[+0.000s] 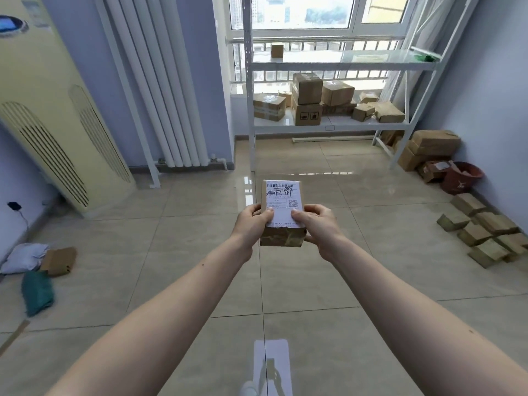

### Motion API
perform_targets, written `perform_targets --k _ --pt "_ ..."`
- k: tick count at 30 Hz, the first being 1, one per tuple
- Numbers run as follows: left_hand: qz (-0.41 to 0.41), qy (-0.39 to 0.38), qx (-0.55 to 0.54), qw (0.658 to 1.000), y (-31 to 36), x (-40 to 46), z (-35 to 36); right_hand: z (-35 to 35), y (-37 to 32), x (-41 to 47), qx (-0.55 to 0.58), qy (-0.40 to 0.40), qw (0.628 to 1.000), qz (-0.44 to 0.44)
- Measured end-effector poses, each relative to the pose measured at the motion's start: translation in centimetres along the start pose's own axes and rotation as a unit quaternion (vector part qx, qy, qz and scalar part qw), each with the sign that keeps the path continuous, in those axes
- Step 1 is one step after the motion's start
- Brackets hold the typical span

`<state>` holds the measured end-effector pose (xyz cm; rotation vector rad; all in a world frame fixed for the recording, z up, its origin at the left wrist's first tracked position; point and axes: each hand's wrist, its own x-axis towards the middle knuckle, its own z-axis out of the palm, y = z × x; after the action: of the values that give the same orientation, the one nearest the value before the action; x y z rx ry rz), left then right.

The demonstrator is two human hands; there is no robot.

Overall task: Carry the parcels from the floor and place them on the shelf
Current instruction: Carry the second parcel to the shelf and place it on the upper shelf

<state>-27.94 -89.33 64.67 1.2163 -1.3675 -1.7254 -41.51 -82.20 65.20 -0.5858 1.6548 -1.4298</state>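
mid-carry, partway through the job by the look of it: several cartons already on the lower board of the shelf (331, 127), one small box on the board above, a cluster of parcels (483, 232) still on the floor by the right wall, more beside the shelf foot. small taped parcel (282, 212) held at chest front over open tiles, well short of the shelf. left hand (253, 224) and right hand (320, 222) clamped on its near sides, thumbs on the label. long axis away from the body toward the shelf, label up, barcode end farthest.
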Motion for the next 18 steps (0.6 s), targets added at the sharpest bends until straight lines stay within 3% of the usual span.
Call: perform_targets --k 18 --pt "0.014 -0.022 0.008 1.0 9.9 32.3 1.0 5.5 -9.6 30.8 0.023 0.028 0.999 -0.015"
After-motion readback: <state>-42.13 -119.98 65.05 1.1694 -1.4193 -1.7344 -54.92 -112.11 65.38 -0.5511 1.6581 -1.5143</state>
